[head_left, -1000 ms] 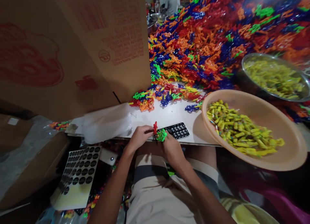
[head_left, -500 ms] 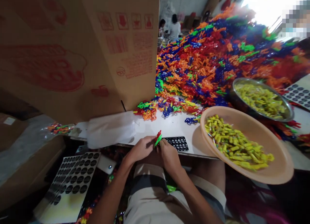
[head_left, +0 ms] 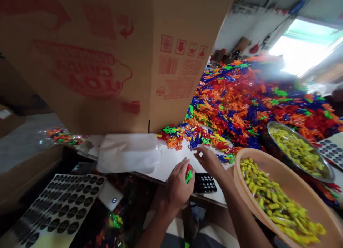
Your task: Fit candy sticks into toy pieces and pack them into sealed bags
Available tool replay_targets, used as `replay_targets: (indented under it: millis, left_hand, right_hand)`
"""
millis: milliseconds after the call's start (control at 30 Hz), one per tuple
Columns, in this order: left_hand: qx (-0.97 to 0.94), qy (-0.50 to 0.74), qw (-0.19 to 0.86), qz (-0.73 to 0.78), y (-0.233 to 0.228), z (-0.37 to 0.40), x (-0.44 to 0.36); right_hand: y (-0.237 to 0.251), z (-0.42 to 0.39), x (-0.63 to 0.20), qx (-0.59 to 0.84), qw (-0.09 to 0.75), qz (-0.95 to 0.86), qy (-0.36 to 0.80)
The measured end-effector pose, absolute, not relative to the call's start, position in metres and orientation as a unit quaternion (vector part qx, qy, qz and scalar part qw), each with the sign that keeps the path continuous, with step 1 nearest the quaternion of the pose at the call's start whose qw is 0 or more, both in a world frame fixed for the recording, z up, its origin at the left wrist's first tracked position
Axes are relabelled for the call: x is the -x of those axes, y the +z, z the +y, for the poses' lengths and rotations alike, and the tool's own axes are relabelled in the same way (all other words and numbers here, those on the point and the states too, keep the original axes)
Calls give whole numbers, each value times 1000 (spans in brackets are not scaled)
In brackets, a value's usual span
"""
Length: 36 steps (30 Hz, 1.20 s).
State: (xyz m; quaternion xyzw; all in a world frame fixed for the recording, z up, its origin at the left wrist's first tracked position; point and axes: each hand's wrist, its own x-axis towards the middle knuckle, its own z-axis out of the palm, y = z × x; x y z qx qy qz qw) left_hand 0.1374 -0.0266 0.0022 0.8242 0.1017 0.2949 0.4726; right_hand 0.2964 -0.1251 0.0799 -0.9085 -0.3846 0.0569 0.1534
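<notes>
left hand (head_left: pixel 179 186) closed around a small red and green plastic piece (head_left: pixel 189 173), at the near edge of the white table (head_left: pixel 171 158), just beside a black studded tray (head_left: pixel 204 182). right hand (head_left: pixel 210 161) empty, fingers loosely spread, stretched over the table near the loose pieces (head_left: pixel 198 139) at the foot of the big multicolour heap (head_left: pixel 249 101). peach bowl (head_left: pixel 294 201) of yellow bits sits right beside the right forearm, overhanging the table edge; steel bowl (head_left: pixel 300 151) of the same behind it. cardboard box (head_left: pixel 115 58) stands to the left, a clear bag (head_left: pixel 128 157) in front of it.

risks as i read it: forearm is close enough to the peach bowl rim that a sideways sweep could tip it. held piece is right at the table edge, so a loose grip drops it toward the lap or floor. heap looks steep, and pulling from its foot could slide more onto the clear patch.
</notes>
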Motion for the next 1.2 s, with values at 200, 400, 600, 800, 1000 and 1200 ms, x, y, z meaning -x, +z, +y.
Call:
replay_targets:
  millis: [200, 400, 600, 800, 1000, 1200]
  left_hand:
    - [-818, 361, 432, 115, -18, -27, -144]
    - [-818, 366, 414, 159, -18, -6, -157]
    - [-852, 208, 471, 100, -23, 25, -122]
    - [-898, 126, 421, 9, -25, 53, -94]
    - [-930, 168, 327, 14, -23, 37, -91]
    - [-937, 189, 293, 14, -33, 31, -88]
  right_hand:
    - [90, -38, -363, 918, 41, -393, 33]
    - [91, -32, -361, 922, -21, -383, 43]
    - [91, -119, -323, 943, 50, -318, 81]
    - [58, -184, -233, 898, 336, -206, 197]
    - [21, -170, -179, 823, 466, -226, 233]
    - [16, -181, -180, 825, 431, -311, 190]
